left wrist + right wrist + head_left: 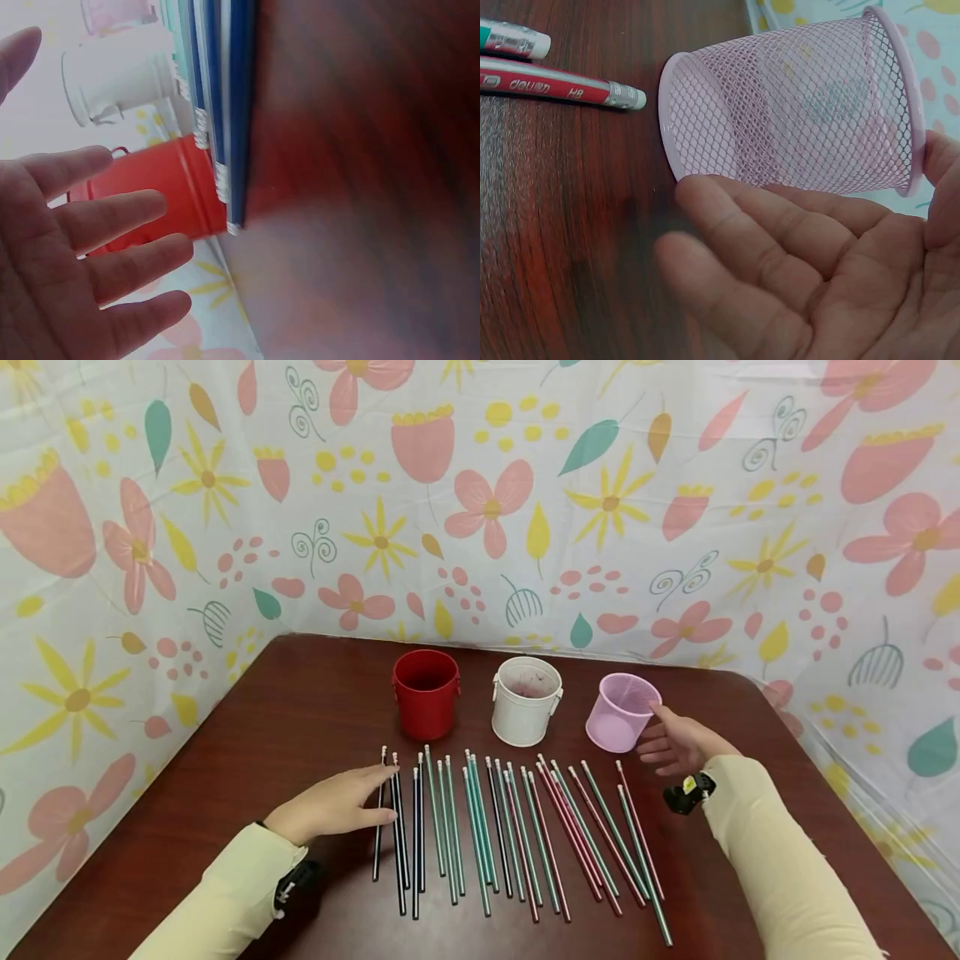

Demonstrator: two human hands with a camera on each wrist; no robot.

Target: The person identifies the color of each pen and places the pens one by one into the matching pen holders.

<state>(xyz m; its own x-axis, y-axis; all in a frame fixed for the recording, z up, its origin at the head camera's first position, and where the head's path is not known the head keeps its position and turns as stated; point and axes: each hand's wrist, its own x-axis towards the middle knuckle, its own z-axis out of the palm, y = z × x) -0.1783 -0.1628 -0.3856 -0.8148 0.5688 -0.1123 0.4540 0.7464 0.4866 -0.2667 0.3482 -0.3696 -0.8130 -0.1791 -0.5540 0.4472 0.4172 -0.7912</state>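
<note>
My left hand (333, 802), fingers loosely extended, hovers over the left end of a row of pencils with white erasers. Dark blue pencils (416, 843) lie closest to it, and in the left wrist view its spread fingers hold nothing. At the right, my right hand (686, 742) is beside a pink mesh pen cup (611, 727) that stands upright. The thumb is right at the cup's rim, and the other fingers extend along its side, relaxed. In the right wrist view a red pencil (547, 84) points its eraser at the cup's base.
Behind the pencils stand a red bucket (426, 714) and a white bucket (521, 718), both with side handles. Green and red pencils fill the row's middle and right. A floral curtain (480, 585) hangs along the back of the dark wooden table (322, 702).
</note>
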